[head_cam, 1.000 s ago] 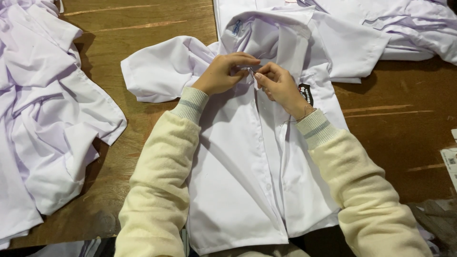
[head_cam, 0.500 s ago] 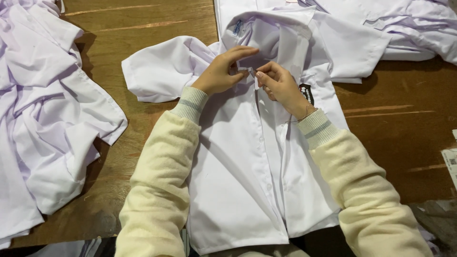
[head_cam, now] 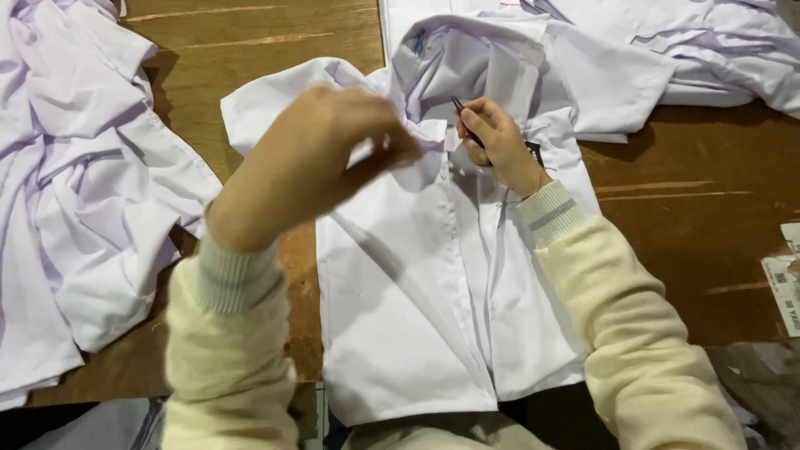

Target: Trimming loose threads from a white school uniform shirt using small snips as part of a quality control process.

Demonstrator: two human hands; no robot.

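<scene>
A white button-front shirt (head_cam: pixel 417 317) lies flat on the brown wooden table (head_cam: pixel 683 250), collar away from me. My right hand (head_cam: pixel 497 143) rests on the shirt just below the collar and grips a thin dark metal tool (head_cam: pixel 457 105) whose tip points up toward the collar. My left hand (head_cam: pixel 325 158) is lifted off the shirt and blurred, close to the camera. Its fingertips are pinched together with nothing visible between them. Both arms wear cream knitted sleeves. A small dark tag (head_cam: pixel 533 150) shows beside my right wrist.
A heap of crumpled white garments (head_cam: pixel 75 192) covers the left side of the table. More white garments (head_cam: pixel 708 50) lie at the top right. Printed paper labels (head_cam: pixel 783 283) sit at the right edge. Bare wood shows between shirt and labels.
My left hand has let go of the shirt placket and risen up and to the left, toward the camera. My right hand stays by the collar with the tool.
</scene>
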